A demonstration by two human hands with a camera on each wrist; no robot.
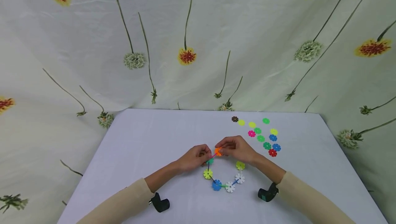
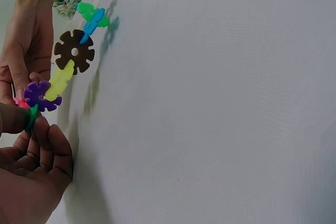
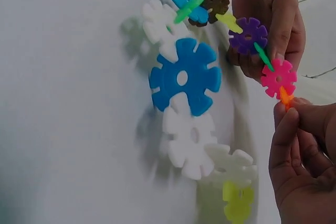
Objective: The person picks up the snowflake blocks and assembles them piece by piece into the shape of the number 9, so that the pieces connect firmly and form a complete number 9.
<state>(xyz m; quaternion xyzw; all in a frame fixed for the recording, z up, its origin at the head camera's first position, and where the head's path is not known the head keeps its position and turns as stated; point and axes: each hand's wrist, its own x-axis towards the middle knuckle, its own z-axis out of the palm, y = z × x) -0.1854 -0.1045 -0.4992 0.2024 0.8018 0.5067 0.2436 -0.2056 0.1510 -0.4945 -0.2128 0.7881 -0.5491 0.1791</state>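
A curved chain of slotted flower-shaped discs lies on the table, with a blue disc, a white disc and a yellow disc among its links. My left hand pinches a green disc between thumb and fingers, next to a purple disc. Close by on the right, my right hand pinches an orange disc. In the right wrist view, the orange piece meets the edge of a pink disc, which joins the green one. A brown disc sits further along the chain.
Several loose discs lie at the back right of the white table, among them a red disc, a pink disc and a brown disc. A flowered cloth hangs behind the table's far edge.
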